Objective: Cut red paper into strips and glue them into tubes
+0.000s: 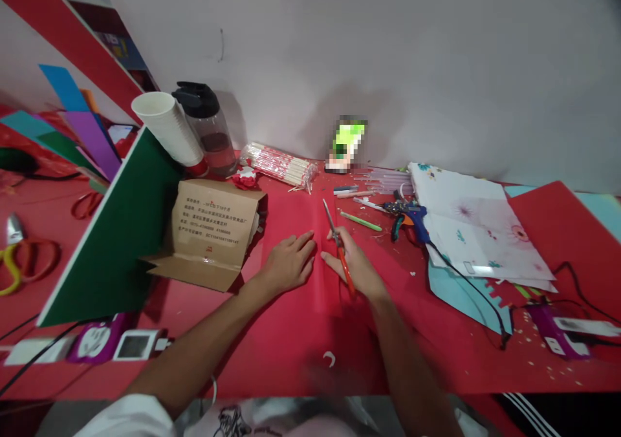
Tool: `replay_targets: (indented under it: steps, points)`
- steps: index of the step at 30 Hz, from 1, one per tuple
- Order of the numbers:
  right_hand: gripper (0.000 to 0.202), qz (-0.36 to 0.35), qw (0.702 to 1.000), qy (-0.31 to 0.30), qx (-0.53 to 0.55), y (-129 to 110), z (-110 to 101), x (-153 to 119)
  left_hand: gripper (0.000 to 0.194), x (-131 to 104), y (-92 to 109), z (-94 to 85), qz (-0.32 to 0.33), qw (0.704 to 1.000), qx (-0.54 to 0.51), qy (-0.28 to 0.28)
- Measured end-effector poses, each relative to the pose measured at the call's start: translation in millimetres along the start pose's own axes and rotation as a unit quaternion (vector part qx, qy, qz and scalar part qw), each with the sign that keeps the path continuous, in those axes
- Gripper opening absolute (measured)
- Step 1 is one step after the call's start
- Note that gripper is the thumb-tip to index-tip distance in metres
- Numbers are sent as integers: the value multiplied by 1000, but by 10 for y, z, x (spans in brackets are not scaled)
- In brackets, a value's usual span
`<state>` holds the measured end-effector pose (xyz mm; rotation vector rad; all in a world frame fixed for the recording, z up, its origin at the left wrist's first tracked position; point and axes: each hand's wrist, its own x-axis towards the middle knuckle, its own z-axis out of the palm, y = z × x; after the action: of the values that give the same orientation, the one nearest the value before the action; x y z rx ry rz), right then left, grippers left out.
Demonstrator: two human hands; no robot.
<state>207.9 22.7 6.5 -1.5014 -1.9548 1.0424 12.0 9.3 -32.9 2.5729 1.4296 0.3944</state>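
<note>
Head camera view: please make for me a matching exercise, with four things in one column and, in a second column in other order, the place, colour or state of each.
1. Paper cups
2. Cardboard box
3. Glue gun
4. Right hand

A. Blue, beside the flowered paper
B. Holding scissors
C. Stacked, next to the bottle
D. Brown, with printed lines

Right pairs: 1-C, 2-D, 3-A, 4-B

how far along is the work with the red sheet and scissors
Some cutting looks done: a curled white scrap lies near the front edge. In hand now, the left hand rests on the red sheet, and the right hand holds the scissors. Probably left: cutting this sheet, as no cut shows, and perhaps gluing, as the glue gun lies aside.
</note>
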Motion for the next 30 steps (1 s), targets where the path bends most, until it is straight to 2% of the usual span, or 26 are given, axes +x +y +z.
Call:
replay_targets:
  steps: [4, 10, 14, 26, 28, 30]
  points:
    - [29, 16, 1000, -9, 11, 7, -20, 8, 36, -3, 2, 11, -4, 1000, 0, 4]
    - [28, 54, 989, -3, -140, -47, 106, 25, 37, -14, 0, 25, -2, 1000, -13, 6]
    - [27, 65, 980, 0, -189, -43, 164, 45, 37, -18, 0, 24, -1, 1000, -24, 13]
    - [23, 56, 983, 27, -172, -22, 169, 49, 35, -35, -17, -27, -10, 998, -55, 20]
    - [23, 51, 985, 46, -158, -3, 117, 44, 35, -33, -32, -49, -35, 996, -74, 42]
    - [24, 47, 988, 68, -134, 27, 35, 40, 37, -24, -59, -63, -72, 987, -102, 101]
